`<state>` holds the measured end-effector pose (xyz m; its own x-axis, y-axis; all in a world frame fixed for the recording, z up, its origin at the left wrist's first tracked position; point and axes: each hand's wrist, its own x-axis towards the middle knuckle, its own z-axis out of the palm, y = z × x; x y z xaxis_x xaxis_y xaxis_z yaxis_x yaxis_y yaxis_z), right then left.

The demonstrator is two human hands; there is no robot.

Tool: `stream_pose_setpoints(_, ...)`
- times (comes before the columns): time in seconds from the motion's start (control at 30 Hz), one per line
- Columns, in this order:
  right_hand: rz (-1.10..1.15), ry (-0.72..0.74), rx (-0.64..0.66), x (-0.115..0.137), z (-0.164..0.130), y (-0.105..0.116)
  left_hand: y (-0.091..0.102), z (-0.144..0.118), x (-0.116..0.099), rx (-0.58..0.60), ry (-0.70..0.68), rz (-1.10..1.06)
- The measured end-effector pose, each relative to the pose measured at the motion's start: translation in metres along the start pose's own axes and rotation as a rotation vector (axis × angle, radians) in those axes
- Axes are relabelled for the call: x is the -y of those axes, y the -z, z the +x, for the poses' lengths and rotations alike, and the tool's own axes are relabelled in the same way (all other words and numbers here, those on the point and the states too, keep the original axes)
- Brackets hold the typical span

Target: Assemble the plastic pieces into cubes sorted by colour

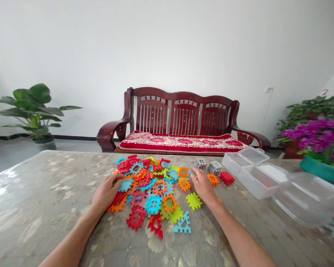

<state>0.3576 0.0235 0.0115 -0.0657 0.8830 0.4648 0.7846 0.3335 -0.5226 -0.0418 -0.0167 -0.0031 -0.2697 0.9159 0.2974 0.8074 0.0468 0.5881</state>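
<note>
The marbled stone-patterned table is spread under both forearms. Well to the right of the right hand, a clear plastic storage box with its lid open is seen. Between the hands lies the heap of bright plastic interlocking tiles, red, orange, blue and green. The left hand is laid flat and open on the heap's left edge, fingers touching tiles. The right hand is open too, palm down, nothing gripped, with 2 grey tiles just beyond its fingertips. A lime green toothed square sits just inside that wrist. Judged from here, 1 loose edge tile is best pinched by its rim, not dragged.
</note>
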Motion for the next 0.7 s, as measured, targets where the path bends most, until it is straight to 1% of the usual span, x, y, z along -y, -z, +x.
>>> stream_pose_setpoints(0.1,-0.065,-0.009,0.034,0.006,-0.007,0.003,0.0,0.0,0.0,-0.003,-0.003,-0.009)
stream_pose_setpoints(0.2,-0.126,0.026,0.096,0.019,-0.015,0.006,0.0,0.001,0.0,0.001,0.002,0.004)
stream_pose_setpoints(0.27,-0.191,0.051,0.138,0.028,-0.019,0.007,0.001,0.0,-0.001,0.0,0.004,0.01)
stream_pose_setpoints(0.37,-0.299,0.044,0.189,0.035,-0.022,0.007,0.0,0.0,-0.001,0.001,-0.003,0.007)
stream_pose_setpoints(0.57,-0.374,0.057,0.223,0.035,-0.022,0.0,0.0,0.001,0.002,0.012,-0.012,0.01)
stream_pose_setpoints(0.7,-0.365,0.053,0.21,0.032,-0.022,0.001,-0.001,0.002,0.004,0.02,-0.018,0.009)
